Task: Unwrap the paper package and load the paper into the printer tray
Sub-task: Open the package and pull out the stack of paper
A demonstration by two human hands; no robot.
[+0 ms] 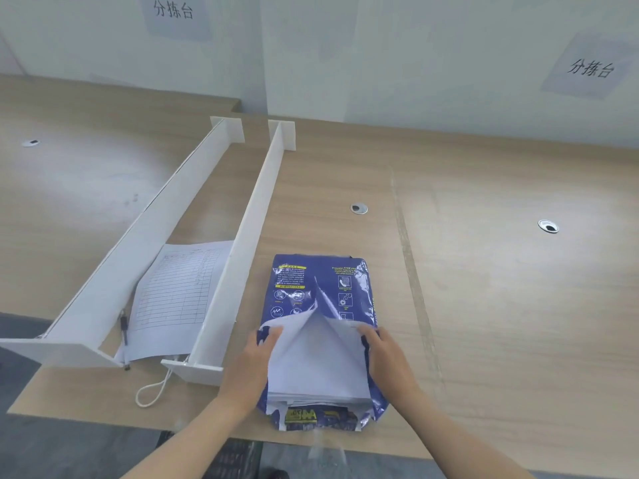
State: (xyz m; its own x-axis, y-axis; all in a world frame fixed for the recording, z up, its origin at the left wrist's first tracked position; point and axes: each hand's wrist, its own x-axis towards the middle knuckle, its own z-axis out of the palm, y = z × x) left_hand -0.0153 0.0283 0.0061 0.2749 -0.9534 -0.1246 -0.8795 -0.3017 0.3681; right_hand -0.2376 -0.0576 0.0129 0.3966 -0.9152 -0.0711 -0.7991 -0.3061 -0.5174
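Bright, even, cool overhead light; soft glare patches on desk (484, 271) beyond fingertips. Faint shadows only, under dividers (249, 236) left of fingers. Wide-angle bend curves desk edges (strongest at frame borders). Overall slight softness; package (321, 288) print past fingers blurred, mostly unreadable.

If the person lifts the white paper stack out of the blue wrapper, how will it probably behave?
The paper stack looks thick, so probably heavy for its size. Its loose sheets would likely sag and slide apart unless supported underneath. The glossy blue wrapper, already torn open, probably offers little grip.
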